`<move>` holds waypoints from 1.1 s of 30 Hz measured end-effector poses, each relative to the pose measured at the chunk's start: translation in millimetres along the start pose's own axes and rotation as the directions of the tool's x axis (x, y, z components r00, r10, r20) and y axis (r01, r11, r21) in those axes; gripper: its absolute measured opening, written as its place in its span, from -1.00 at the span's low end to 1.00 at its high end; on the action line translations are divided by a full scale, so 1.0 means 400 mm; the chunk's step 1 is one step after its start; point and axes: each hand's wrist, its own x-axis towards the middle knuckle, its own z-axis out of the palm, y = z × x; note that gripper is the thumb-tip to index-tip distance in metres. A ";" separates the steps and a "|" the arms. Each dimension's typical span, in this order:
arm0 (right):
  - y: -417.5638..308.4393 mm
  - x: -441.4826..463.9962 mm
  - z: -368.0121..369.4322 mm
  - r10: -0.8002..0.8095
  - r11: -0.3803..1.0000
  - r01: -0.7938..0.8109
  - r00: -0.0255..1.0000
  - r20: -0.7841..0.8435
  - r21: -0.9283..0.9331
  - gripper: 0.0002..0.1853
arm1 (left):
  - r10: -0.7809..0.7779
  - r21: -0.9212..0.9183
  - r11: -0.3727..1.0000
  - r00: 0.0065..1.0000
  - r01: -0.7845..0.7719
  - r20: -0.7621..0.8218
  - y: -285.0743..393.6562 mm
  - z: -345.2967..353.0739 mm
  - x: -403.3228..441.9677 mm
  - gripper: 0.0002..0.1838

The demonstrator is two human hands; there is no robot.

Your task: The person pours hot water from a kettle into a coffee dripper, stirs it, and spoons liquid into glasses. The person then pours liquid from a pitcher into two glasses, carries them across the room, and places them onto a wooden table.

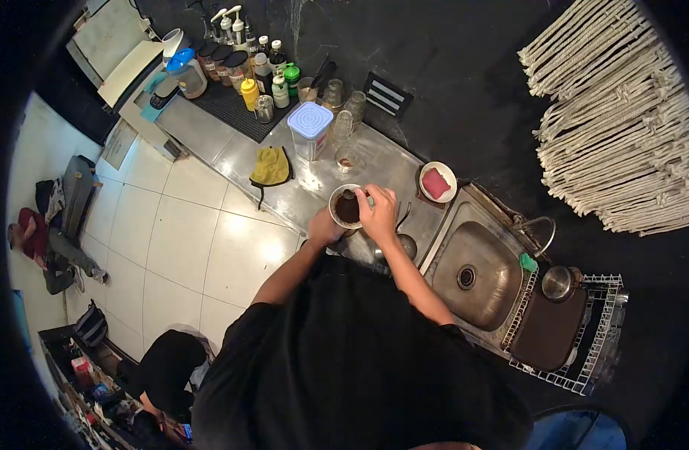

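A white cup [335, 201] with dark liquid inside is over the steel counter [303, 184]. My left hand [324, 228] is wrapped round the cup's lower left side. At the cup's right rim, my right hand [377, 213] pinches a spoon [349, 194] whose bowl shows over the dark liquid. Just behind the cup stands a small glass [345, 162] with a little brown matter in it. A clear container with a pale blue lid [310, 120] is farther back, and a yellow-green cloth [270, 166] lies to its left.
Bottles and jars [236, 66] line the back left. To the right are a bowl with a pink sponge [436, 184], a sink [474, 276] and a wire rack [606, 322]. One person [168, 367] bends at lower left; another [59, 247] sits at far left.
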 end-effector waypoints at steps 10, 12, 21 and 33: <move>-0.008 -0.008 -0.004 0.057 0.998 -0.055 0.997 -0.052 0.042 -0.84 | 0.040 0.095 0.995 0.999 -0.038 -0.017 -0.083 0.070 0.036 -0.24; -0.001 -0.014 -0.002 0.108 0.994 -0.107 0.993 -0.043 0.009 -0.84 | 0.042 0.060 0.997 0.999 -0.040 -0.022 -0.066 0.054 0.024 -0.24; 0.009 -0.018 0.001 0.089 0.991 -0.076 0.988 -0.125 0.107 -0.82 | 0.084 -0.012 0.996 0.994 -0.085 -0.067 -0.044 0.035 0.009 -0.29; 0.052 -0.051 0.000 0.151 0.988 -0.151 0.989 0.007 0.020 -0.82 | 0.059 -0.004 0.998 0.995 -0.060 -0.079 -0.046 0.043 0.015 -0.38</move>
